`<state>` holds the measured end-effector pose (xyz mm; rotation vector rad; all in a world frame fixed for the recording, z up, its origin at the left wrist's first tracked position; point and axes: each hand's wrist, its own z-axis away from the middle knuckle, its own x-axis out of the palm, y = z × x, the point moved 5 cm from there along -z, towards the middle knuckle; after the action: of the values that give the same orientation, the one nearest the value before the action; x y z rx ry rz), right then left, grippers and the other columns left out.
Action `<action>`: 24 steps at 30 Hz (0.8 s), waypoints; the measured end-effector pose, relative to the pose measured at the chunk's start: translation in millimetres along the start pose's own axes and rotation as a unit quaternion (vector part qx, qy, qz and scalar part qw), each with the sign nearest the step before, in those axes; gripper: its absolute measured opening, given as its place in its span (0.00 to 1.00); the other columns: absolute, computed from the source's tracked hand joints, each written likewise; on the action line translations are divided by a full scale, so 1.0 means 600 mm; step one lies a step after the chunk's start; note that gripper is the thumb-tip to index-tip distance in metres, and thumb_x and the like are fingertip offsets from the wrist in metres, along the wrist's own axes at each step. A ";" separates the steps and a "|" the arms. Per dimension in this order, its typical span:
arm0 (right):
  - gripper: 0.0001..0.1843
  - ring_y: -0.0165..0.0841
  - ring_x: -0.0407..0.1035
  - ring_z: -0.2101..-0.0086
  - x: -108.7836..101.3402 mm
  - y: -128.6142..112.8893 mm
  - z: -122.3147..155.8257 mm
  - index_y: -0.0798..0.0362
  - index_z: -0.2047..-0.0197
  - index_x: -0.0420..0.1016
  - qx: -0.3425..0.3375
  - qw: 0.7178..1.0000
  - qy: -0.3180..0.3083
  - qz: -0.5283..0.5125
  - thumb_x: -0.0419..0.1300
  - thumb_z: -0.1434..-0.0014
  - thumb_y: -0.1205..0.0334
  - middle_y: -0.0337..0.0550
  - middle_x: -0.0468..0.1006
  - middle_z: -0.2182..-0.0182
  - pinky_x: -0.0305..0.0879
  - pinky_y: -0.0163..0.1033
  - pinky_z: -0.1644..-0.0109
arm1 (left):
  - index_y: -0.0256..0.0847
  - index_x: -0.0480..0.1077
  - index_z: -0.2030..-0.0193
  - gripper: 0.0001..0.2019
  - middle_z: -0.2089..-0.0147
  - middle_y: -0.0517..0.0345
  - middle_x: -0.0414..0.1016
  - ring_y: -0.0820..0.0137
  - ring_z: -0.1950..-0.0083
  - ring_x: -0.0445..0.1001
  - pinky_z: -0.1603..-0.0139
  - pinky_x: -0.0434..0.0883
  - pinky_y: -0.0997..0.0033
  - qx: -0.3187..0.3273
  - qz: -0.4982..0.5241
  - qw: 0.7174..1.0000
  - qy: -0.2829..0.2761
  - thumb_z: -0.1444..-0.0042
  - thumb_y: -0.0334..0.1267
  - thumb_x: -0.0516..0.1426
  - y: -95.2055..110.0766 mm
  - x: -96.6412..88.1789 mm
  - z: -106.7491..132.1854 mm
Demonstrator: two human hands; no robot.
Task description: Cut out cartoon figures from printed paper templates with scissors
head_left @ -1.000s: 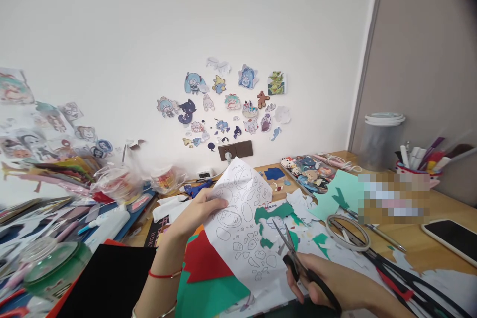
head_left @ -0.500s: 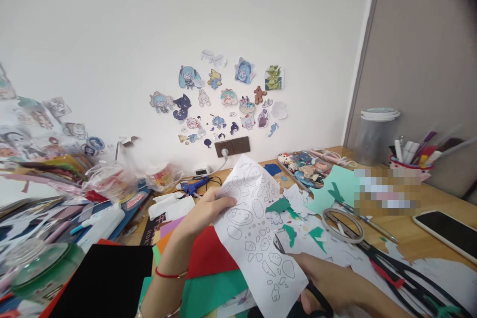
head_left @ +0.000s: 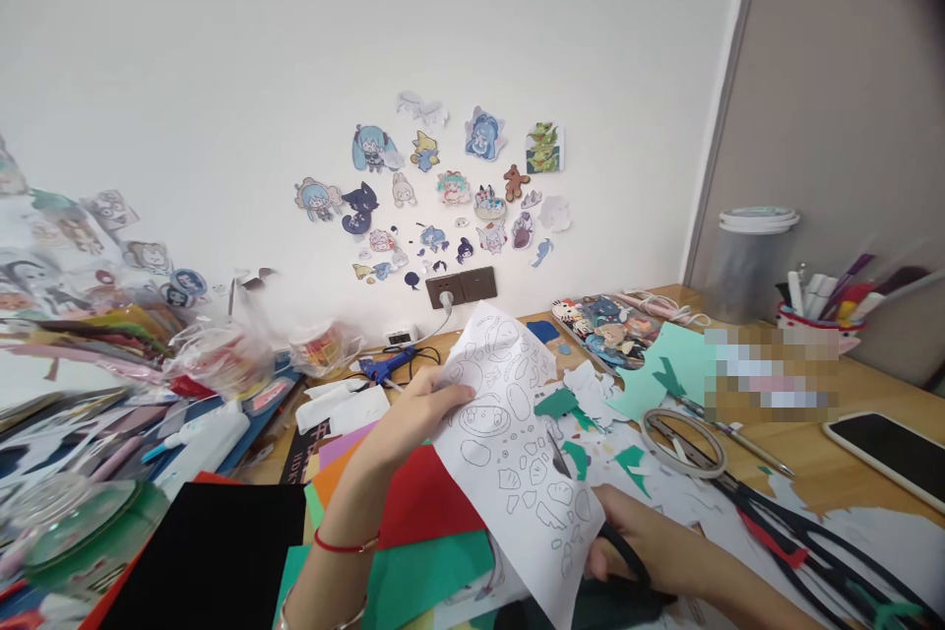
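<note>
My left hand pinches the left edge of a white printed sheet covered with outlined shapes and holds it up over the desk. My right hand grips black-handled scissors whose blades poke up along the sheet's right edge; the sheet hides most of the blades. Red paper and green paper lie beneath the sheet. A red string bracelet circles my left wrist.
Green and white paper scraps litter the wooden desk. A tape ring, a phone, a pen cup and a clear container sit right. A blue glue gun, a black sheet and cluttered supplies lie left.
The sheet has swung right and down over the scissors, which moved in under its right edge. My left hand shifted slightly right. The view tilted a little.
</note>
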<state>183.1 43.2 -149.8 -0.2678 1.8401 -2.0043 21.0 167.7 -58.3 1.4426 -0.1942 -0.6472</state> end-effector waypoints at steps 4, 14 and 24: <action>0.17 0.25 0.52 0.77 0.001 0.002 -0.005 0.55 0.71 0.63 -0.020 1.000 0.006 -0.005 0.58 0.50 0.48 0.33 0.60 0.79 0.47 0.31 0.74 | 0.38 0.66 0.77 0.09 0.76 0.64 0.68 0.76 0.74 0.66 0.75 0.62 0.78 -0.004 0.002 1.000 0.016 0.54 0.42 0.58 0.001 -0.002 0.001; 0.15 0.21 0.51 0.83 0.001 0.013 -0.014 0.55 0.78 0.61 -0.039 0.999 0.015 -0.026 0.58 0.51 0.53 0.31 0.60 0.85 0.45 0.28 0.81 | 0.39 0.66 0.73 0.08 0.74 0.63 0.69 0.74 0.73 0.68 0.75 0.63 0.77 -0.011 0.009 0.999 0.030 0.54 0.42 0.58 0.003 -0.003 0.004; 0.09 0.21 0.52 0.86 -0.002 0.018 -0.017 0.55 0.79 0.62 -0.035 0.999 0.020 -0.026 0.56 0.52 0.61 0.30 0.60 0.88 0.45 0.28 0.82 | 0.38 0.65 0.75 0.09 0.75 0.63 0.68 0.75 0.73 0.68 0.75 0.62 0.77 0.006 0.004 1.000 0.014 0.53 0.41 0.57 0.002 -0.001 -0.003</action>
<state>182.0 52.3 -161.3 -0.3007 1.9503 -1.9955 21.6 169.6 -57.4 1.4609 -0.1819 -0.6204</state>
